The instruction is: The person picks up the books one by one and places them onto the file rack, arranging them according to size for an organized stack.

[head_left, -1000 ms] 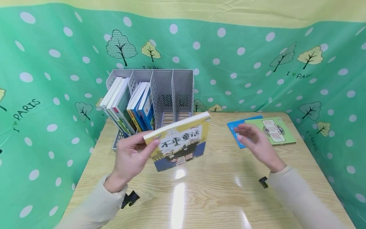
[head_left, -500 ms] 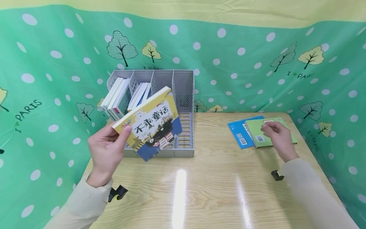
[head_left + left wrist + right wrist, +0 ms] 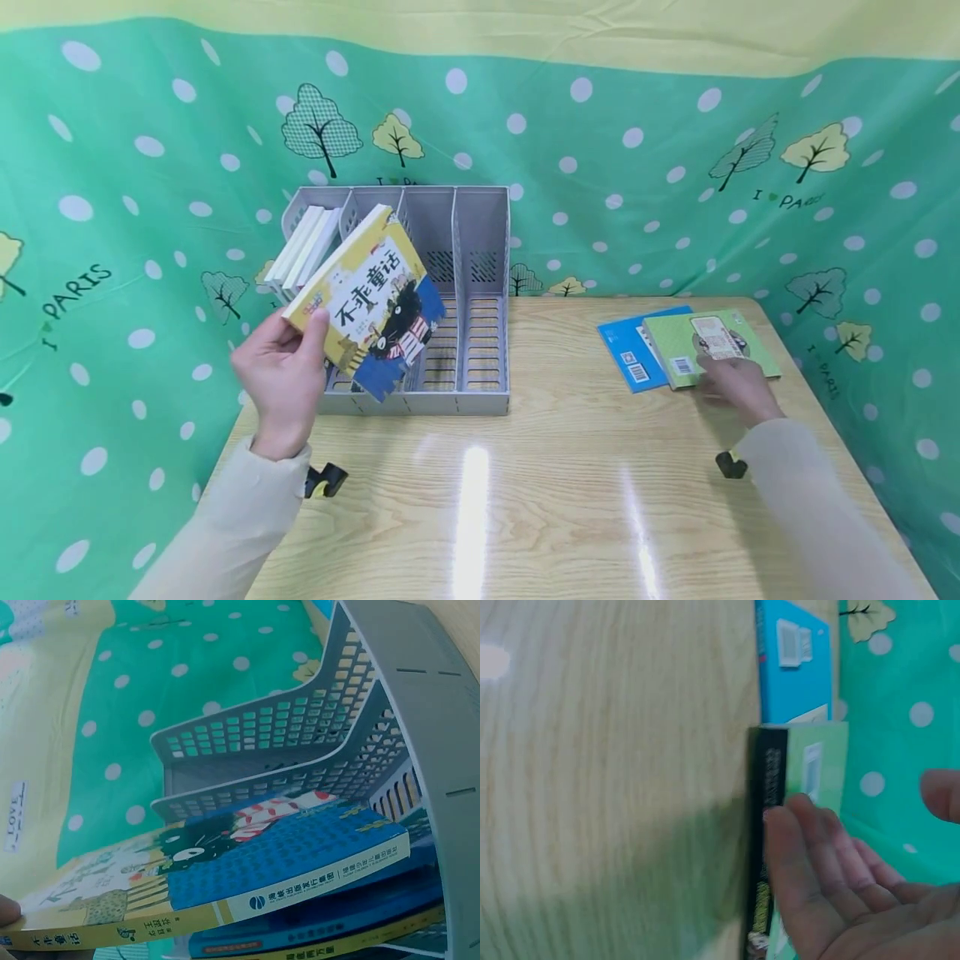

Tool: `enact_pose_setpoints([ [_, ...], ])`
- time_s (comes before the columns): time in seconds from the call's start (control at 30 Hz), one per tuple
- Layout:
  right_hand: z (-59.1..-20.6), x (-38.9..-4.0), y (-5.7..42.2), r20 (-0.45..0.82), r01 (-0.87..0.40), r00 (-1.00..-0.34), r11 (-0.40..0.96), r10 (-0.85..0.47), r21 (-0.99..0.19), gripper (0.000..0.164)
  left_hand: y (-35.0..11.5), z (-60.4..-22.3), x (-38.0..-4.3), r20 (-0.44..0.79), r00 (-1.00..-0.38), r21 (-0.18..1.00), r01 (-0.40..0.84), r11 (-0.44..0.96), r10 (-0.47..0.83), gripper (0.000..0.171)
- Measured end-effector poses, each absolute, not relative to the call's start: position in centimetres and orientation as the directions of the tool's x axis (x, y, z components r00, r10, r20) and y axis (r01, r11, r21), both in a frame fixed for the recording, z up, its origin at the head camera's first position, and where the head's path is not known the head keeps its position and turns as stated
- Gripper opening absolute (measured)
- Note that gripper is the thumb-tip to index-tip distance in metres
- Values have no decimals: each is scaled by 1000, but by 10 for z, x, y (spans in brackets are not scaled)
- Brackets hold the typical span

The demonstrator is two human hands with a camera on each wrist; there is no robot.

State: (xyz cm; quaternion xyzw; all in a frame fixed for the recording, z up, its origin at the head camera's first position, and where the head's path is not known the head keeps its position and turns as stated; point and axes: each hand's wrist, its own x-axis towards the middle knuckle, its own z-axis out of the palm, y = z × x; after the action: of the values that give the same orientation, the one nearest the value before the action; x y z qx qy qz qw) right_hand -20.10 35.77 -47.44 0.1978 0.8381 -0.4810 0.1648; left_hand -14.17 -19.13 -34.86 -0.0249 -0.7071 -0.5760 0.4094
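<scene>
My left hand [image 3: 281, 379] pinches the left end of a yellow and blue picture book [image 3: 386, 304], thumb on its cover. The book is tilted over the left half of a grey file organizer [image 3: 457, 404]. In the left wrist view its spine [image 3: 330, 883] shows, and books are visible beneath it. At the right, my right hand [image 3: 741, 390] is at the near edge of a green book [image 3: 663, 333] with a black spine [image 3: 769, 776]. The right wrist view has the fingers fairly straight beside that book and the thumb apart; whether they touch it I cannot tell.
A blue book [image 3: 626, 354] lies partly under the green one. Several white-edged books [image 3: 300, 246] stand in the organizer's leftmost compartment. Its dividers [image 3: 453, 242] rise between the compartments. A green dotted cloth [image 3: 615, 167] hangs behind the wooden table [image 3: 555, 467].
My left hand has carried the yellow and blue book left and tilted it more steeply over the organizer. My right hand has moved right and lowered to the green book's near edge.
</scene>
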Motion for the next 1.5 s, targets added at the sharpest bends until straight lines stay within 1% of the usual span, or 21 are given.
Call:
enact_pose_setpoints([
  [0.1,-485,-207,360,-534,552,-827,423,174,-718,72,-186,-352,-152,607,-642,794,514,325,-468,15],
  [0.17,-492,-210,360,-572,598,-797,383,194,-703,71,-182,-353,-158,593,-639,804,502,317,-491,14],
  [0.3,-502,-213,360,-600,644,-765,306,234,-701,71,-173,-355,-170,558,-636,827,475,300,-533,11],
  [0.43,-509,-215,360,-631,690,-721,205,286,-694,64,-166,-359,-183,559,-620,828,452,332,-550,9],
  [0.53,-514,-219,361,-657,719,-675,98,336,-688,68,-161,-364,-192,560,-612,827,447,340,-558,14],
  [0.6,-516,-221,361,-659,724,-646,36,385,-689,76,-157,-367,-197,553,-614,832,443,335,-563,14],
  [0.67,-518,-225,361,-648,720,-629,9,429,-694,84,-152,-372,-201,552,-612,833,440,335,-566,13],
  [0.73,-518,-228,359,-638,724,-620,20,457,-689,86,-148,-377,-206,559,-606,828,444,343,-566,12],
  [0.8,-519,-230,357,-622,728,-628,69,467,-682,84,-143,-384,-210,580,-594,814,451,366,-558,13],
  [0.83,-519,-231,355,-620,731,-628,82,470,-677,82,-140,-387,-212,595,-584,803,455,386,-552,12],
  [0.93,-519,-231,353,-624,740,-614,78,483,-668,73,-133,-397,-219,653,-548,758,470,453,-523,17],
  [1.07,-521,-229,355,-640,736,-590,1,492,-677,62,-125,-406,-227,696,-518,717,480,505,-496,28],
  [1.2,-525,-230,362,-668,717,-580,-98,466,-691,54,-122,-413,-234,685,-529,728,470,499,-500,26],
  [1.3,-526,-231,367,-696,707,-573,-169,433,-687,49,-121,-418,-238,680,-529,732,456,507,-507,20],
  [1.5,-523,-230,370,-736,711,-557,-236,384,-662,41,-118,-426,-242,666,-539,743,416,524,-515,18],
])
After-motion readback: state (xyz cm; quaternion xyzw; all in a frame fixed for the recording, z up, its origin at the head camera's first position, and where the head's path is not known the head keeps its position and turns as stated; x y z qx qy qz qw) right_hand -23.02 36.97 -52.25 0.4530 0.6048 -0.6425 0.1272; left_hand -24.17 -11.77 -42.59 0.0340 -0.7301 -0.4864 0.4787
